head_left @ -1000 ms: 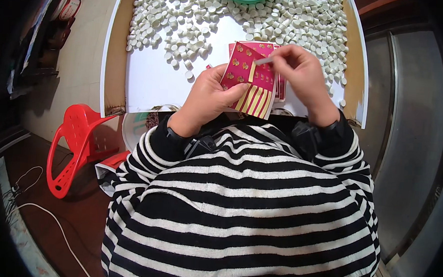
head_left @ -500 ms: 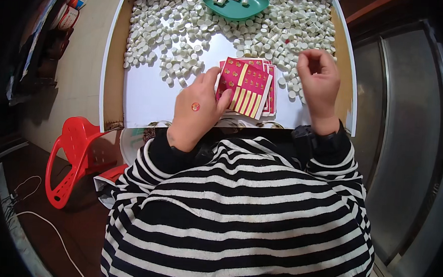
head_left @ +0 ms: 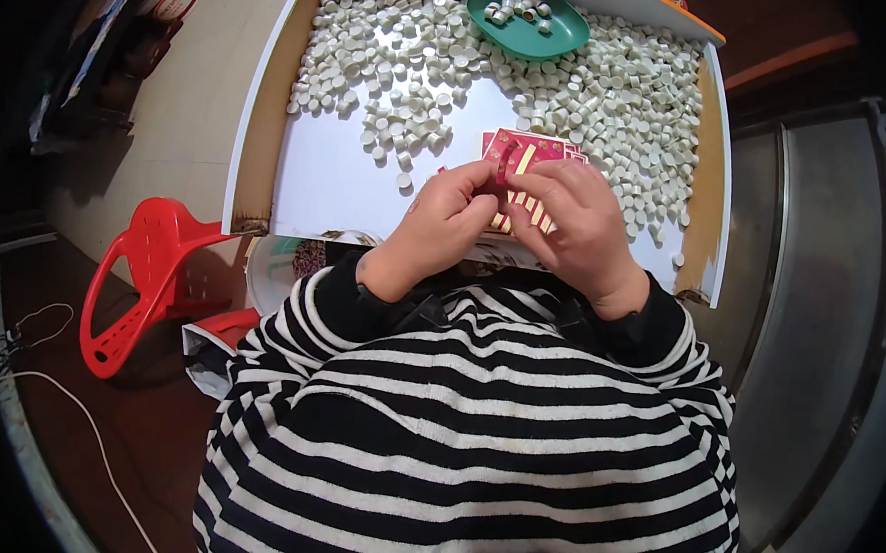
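My left hand (head_left: pixel 444 219) and my right hand (head_left: pixel 578 224) meet low over the sheets, fingers of both closed. A narrow dark red strip of stickers (head_left: pixel 507 163) stands up between their fingertips, pinched there. Whether a small cap is also between the fingers is hidden. Beneath the hands lies a pink-red sticker sheet (head_left: pixel 541 144) with gold prints and pale yellow bare bands, on top of a small stack of similar sheets.
Many small white round caps (head_left: pixel 633 101) cover the back and right of a white-bottomed tray with wooden sides (head_left: pixel 261 117). A green dish (head_left: pixel 531 47) holding several caps sits at the back. A red plastic chair (head_left: pixel 153 261) stands left of the tray.
My right hand has come in from above the caps on the right to join my left hand. The left hand has turned inward, and a sticker strip now rises between them. The view has shifted.
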A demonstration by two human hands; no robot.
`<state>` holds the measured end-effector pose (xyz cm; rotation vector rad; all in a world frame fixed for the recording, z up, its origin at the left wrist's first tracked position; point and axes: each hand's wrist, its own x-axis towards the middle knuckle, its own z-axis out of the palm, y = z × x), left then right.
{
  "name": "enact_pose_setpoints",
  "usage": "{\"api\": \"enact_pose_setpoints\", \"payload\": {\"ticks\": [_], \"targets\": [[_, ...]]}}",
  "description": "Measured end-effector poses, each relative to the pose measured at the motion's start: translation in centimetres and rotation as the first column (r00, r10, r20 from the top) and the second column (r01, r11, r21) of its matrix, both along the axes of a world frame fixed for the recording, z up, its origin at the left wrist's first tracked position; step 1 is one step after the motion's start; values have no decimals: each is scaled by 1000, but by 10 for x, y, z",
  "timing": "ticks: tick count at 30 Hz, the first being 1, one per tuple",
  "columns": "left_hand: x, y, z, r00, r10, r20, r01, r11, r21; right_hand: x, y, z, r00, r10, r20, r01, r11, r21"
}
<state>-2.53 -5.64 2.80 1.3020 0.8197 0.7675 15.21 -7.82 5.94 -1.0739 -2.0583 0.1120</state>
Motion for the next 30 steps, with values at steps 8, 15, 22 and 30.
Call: {"api": "enact_pose_setpoints", "payload": {"ticks": [8, 15, 22, 30], "targets": [[-4, -3, 8, 974, -13, -224, 63, 975, 214, 9, 9, 11, 988, -55, -142, 31, 985, -170], [-18, 2, 1, 950, 112, -291, -29, 961, 276, 16, 6, -11, 932, -156, -327, -61, 823, -565], [-45, 5, -14, 804, 413, -427, -62, 774, 631, 12, -1, -32, 567, -488, -664, -348, 588, -730], [-24, 19, -24, 719, 441, -537, 243, 565, 789, 8, -3, -38, 558, -476, -680, -354, 604, -714]]}}
